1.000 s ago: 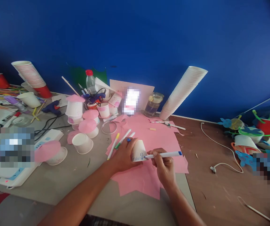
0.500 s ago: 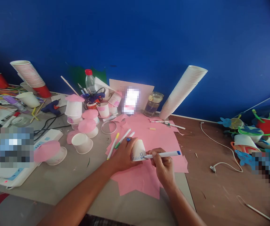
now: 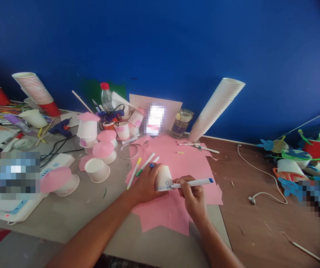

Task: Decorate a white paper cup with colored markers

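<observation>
My left hand (image 3: 146, 183) is wrapped round a white paper cup (image 3: 164, 176), which is tilted over pink paper. Blue grass-like strokes and small flower shapes run along the cup's lower part. In my right hand (image 3: 192, 195) is a white marker (image 3: 199, 182) with a blue end, pinched between thumb and fingers. Its tip meets the cup's right side, by the drawing. Beneath both hands spreads the cut pink paper (image 3: 173, 217). Several more markers (image 3: 134, 174) lie just left of the cup.
Paper cups with pink tops (image 3: 104, 149) and a plain cup (image 3: 97, 170) stand to the left, near a power strip (image 3: 56, 163). Behind are a lit phone (image 3: 154, 120), a glass jar (image 3: 181, 123) and a tall leaning cup stack (image 3: 218, 108). A white cable (image 3: 271, 173) lies right.
The marker's tip has shifted very slightly along the cup, and a few more blue strokes show near its right side. My left hand keeps the cup in the same place.
</observation>
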Demonstrator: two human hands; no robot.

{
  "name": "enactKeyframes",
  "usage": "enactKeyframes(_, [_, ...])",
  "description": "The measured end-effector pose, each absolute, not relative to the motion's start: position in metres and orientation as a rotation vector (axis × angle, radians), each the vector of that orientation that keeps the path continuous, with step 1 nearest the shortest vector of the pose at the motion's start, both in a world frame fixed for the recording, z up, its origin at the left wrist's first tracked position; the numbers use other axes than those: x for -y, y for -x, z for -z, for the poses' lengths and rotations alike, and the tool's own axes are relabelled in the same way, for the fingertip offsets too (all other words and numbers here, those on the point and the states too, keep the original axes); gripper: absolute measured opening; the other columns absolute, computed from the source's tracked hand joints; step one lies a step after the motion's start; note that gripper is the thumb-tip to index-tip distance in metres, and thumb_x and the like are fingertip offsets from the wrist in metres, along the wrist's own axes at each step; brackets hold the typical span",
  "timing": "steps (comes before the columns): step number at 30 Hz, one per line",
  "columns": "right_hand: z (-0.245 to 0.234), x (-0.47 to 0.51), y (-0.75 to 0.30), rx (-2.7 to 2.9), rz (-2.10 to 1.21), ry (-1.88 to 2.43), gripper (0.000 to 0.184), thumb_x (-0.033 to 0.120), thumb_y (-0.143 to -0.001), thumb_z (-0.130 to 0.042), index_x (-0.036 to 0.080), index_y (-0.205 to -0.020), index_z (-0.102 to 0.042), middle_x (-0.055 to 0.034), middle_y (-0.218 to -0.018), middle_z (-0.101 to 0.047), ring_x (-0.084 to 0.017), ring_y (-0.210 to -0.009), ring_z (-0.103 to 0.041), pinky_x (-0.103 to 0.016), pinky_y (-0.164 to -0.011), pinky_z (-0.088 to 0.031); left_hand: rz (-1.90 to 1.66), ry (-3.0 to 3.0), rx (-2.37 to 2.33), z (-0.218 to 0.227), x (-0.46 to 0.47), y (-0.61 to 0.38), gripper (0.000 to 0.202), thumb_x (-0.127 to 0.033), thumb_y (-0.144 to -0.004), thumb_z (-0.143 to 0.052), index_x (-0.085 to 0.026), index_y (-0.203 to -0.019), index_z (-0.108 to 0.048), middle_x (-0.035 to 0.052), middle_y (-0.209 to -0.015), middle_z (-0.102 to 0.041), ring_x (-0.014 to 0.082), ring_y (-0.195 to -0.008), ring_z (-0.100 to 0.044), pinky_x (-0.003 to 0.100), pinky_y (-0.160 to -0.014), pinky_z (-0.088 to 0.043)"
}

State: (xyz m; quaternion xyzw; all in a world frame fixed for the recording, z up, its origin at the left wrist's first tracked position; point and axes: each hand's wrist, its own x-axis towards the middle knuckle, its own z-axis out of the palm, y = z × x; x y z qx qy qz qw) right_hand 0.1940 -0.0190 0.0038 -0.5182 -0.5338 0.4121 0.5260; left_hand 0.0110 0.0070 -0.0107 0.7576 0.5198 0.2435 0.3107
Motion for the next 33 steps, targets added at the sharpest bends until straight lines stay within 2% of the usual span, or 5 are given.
enactKeyframes(8, [-0.006,0.023,-0.191,1.265,-1.066,1.236,0.034,0.046,-0.086,-0.057,0.017,-0.069,-0.063,0.0015,-0.052,-0.050,-0.010,-0.046,-0.040,-0.024,-0.044,-0.031,-0.655,-2.028,-1.369,0.011,-0.007,-0.011,0.089,-0.041,-0.065,-0.081,-0.030,-0.140,-0.035,0.0134,-0.136,-0.042,0.0354,-0.126,-0.045,0.052,-0.097,-0.048])
enactKeyframes(14, [-0.006,0.018,-0.195,1.064,-1.129,1.174,0.034,0.048,-0.086,-0.060,0.018,-0.071,-0.063,0.0037,-0.050,-0.047,-0.010,-0.047,-0.040,-0.023,-0.045,-0.033,-0.639,-2.012,-1.371,0.012,-0.007,-0.010,0.093,-0.050,-0.066,-0.079,-0.029,-0.143,-0.032,0.0138,-0.136,-0.042,0.0362,-0.125,-0.046,0.052,-0.098,-0.047])
enactKeyframes(20, [-0.009,0.013,-0.197,0.914,-1.021,1.137,0.035,0.049,-0.092,-0.052,0.020,-0.110,-0.060,0.0010,-0.061,-0.061,-0.013,-0.054,-0.050,-0.025,-0.050,-0.041,-0.640,-2.004,-1.379,0.008,-0.006,-0.011,0.092,-0.060,-0.068,-0.075,-0.029,-0.144,-0.033,0.0141,-0.138,-0.041,0.0364,-0.127,-0.045,0.052,-0.100,-0.045])
enactKeyframes(23, [-0.010,0.013,-0.196,0.974,-0.979,1.167,0.035,0.046,-0.093,-0.051,0.020,-0.116,-0.058,0.0023,-0.062,-0.060,-0.013,-0.053,-0.049,-0.026,-0.051,-0.042,-0.636,-2.006,-1.376,0.008,-0.005,-0.010,0.093,-0.061,-0.069,-0.074,-0.029,-0.145,-0.032,0.0146,-0.141,-0.039,0.0364,-0.129,-0.043,0.053,-0.102,-0.043])
enactKeyframes(33, [-0.010,0.012,-0.192,1.057,-1.012,1.226,0.033,0.035,-0.090,-0.055,0.023,-0.120,-0.052,-0.0074,-0.103,-0.069,-0.019,-0.084,-0.067,-0.042,-0.082,-0.055,-0.626,-2.000,-1.397,0.013,-0.005,-0.008,0.095,-0.056,-0.069,-0.075,-0.025,-0.147,-0.030,0.0165,-0.147,-0.038,0.0383,-0.134,-0.041,0.054,-0.102,-0.045])
